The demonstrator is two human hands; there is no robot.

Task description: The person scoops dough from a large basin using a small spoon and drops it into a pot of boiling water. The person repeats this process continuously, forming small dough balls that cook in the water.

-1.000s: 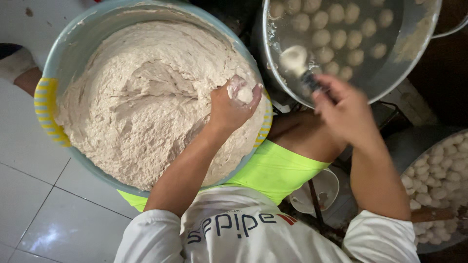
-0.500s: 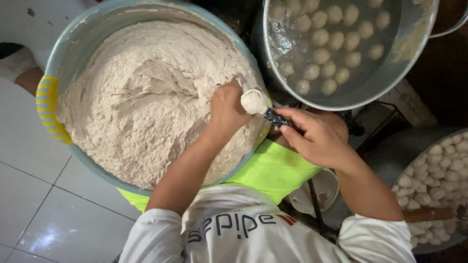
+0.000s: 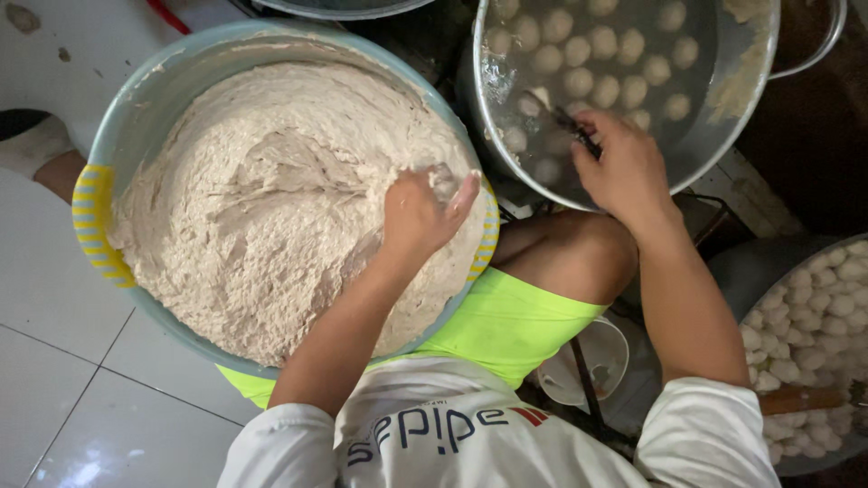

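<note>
A large pale-blue basin (image 3: pixel 101 154) with yellow striped handles is full of thick beige paste (image 3: pixel 262 199). My left hand (image 3: pixel 418 215) presses into the paste at the basin's right edge, fingers curled around a handful of it. My right hand (image 3: pixel 626 170) reaches over a wide metal pot (image 3: pixel 764 77) of water where several round pale balls (image 3: pixel 588 45) float. It holds a dark spoon (image 3: pixel 568 119), whose tip dips to the water by a ball.
A second container of finished balls (image 3: pixel 818 312) sits at the right edge, with a wooden handle (image 3: pixel 796 398) across it. A small white bowl (image 3: pixel 586 363) lies by my knee. White floor tiles (image 3: pixel 63 389) spread out to the left.
My right hand carried the spoon from beside my left hand back over the metal pot. The ball that sat on my left fist is gone, and that hand now digs into the paste.
</note>
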